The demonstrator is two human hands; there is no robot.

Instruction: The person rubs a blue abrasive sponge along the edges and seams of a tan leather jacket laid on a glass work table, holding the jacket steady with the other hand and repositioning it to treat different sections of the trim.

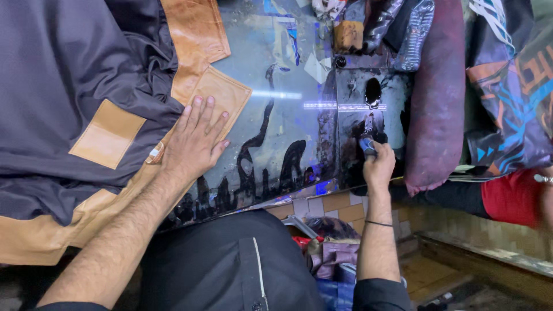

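My left hand [196, 141] lies flat, fingers apart, on a tan leather panel [216, 95] of a dark grey and tan garment [69, 86] spread over a glossy, paint-stained worktable [288, 115]. My right hand [377, 167] is closed around a small blue-grey tool [367, 144] at the table's front right, its tip on a black-stained patch. What kind of tool it is cannot be told.
A dark hole [372, 91] sits in the table beyond my right hand. A maroon cushion [438, 98] and patterned fabrics [512, 86] pile at the right. A person's red sleeve [510, 196] shows at far right. Tiled floor and bags [331, 253] lie below the table.
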